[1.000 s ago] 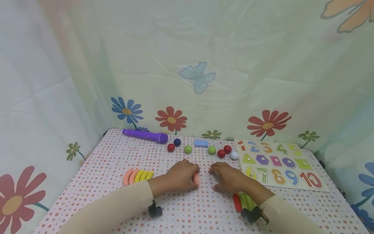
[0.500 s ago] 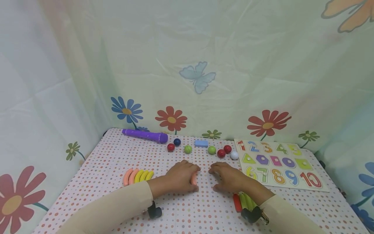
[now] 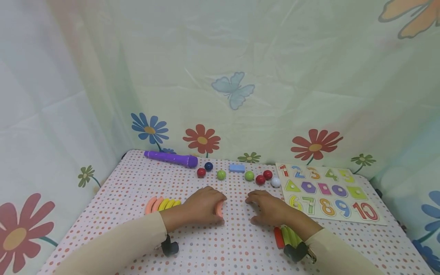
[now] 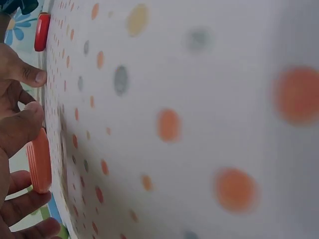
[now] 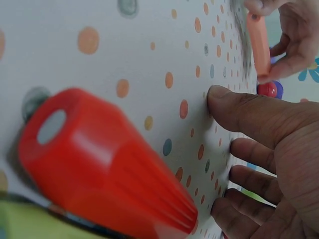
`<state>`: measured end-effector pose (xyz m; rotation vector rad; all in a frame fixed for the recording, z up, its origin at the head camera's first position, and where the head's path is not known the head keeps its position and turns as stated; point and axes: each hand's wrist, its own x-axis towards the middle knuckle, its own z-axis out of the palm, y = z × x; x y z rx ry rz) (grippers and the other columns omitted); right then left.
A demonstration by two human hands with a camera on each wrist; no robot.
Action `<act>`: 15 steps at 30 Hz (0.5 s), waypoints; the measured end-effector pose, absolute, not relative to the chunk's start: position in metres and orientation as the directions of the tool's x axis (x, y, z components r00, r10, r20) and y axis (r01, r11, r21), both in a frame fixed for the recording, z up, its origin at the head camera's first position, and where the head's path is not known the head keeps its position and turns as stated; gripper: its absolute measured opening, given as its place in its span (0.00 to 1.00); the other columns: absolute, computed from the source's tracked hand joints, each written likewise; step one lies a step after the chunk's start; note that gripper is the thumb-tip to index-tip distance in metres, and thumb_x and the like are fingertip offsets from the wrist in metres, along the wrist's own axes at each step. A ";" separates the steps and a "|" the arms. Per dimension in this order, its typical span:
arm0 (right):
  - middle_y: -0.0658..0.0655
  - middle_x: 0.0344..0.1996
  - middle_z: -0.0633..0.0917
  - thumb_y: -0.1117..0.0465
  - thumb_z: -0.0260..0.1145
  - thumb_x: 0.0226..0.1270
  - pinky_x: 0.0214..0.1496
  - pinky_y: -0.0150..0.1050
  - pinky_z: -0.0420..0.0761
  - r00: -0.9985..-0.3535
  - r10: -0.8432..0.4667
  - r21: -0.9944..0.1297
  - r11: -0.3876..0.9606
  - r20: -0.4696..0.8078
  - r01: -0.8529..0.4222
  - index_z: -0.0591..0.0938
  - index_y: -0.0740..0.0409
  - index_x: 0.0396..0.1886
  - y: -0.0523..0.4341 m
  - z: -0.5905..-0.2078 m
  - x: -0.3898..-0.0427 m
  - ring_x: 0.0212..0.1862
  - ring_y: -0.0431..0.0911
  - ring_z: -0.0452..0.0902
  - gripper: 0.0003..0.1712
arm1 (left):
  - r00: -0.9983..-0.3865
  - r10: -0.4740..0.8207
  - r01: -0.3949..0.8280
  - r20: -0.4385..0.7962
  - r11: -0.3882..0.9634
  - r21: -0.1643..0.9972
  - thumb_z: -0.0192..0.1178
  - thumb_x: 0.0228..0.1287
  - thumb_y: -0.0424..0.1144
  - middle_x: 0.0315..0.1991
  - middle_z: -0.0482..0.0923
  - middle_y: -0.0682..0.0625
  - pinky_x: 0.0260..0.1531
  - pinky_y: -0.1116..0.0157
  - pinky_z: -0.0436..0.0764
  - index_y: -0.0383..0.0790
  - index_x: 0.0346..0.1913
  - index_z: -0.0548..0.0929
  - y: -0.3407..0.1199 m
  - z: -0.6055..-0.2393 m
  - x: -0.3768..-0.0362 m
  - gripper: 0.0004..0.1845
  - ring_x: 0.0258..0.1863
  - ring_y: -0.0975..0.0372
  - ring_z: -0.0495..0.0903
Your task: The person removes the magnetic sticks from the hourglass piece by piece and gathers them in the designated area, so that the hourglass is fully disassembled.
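since the earlier frame the left hand has slid leftward with the orange curved piece; head view: its fingers curl round that piece on the dotted tablecloth; right hand rests beside it, fingers loosely bent, holding nothing; number puzzle reads 1 to 10; left wrist view: fingers clasp the orange curved piece; right wrist view: thumb touches the cloth, red marker close by.

Glossy red plastic piece, dotted cloth
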<state>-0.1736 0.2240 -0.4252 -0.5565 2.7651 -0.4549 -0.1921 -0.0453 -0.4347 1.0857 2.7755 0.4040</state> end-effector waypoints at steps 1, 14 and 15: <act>0.57 0.69 0.75 0.54 0.82 0.55 0.69 0.56 0.71 -0.885 -0.414 -0.356 0.876 -0.213 -0.325 0.84 0.50 0.60 0.224 -0.425 -0.174 0.73 0.57 0.65 0.31 | -0.734 0.679 0.641 -0.029 0.706 0.301 0.75 0.55 0.60 0.62 0.79 0.57 0.65 0.58 0.71 0.49 0.65 0.80 -0.050 -0.436 -0.192 0.37 0.64 0.60 0.73; 0.57 0.70 0.74 0.55 0.82 0.55 0.69 0.57 0.70 -0.888 -0.401 -0.343 0.886 -0.226 -0.313 0.83 0.49 0.60 0.223 -0.427 -0.175 0.74 0.57 0.64 0.31 | -0.755 0.656 0.611 -0.007 0.706 0.358 0.77 0.52 0.58 0.58 0.81 0.58 0.64 0.56 0.73 0.46 0.63 0.82 -0.099 -0.436 -0.189 0.37 0.63 0.59 0.73; 0.57 0.70 0.74 0.55 0.82 0.55 0.69 0.57 0.70 -0.887 -0.402 -0.345 0.885 -0.226 -0.313 0.83 0.49 0.60 0.223 -0.427 -0.175 0.74 0.57 0.64 0.31 | -0.751 0.660 0.616 0.000 0.701 0.358 0.78 0.52 0.58 0.58 0.81 0.58 0.64 0.56 0.73 0.45 0.62 0.82 -0.102 -0.437 -0.189 0.37 0.62 0.59 0.74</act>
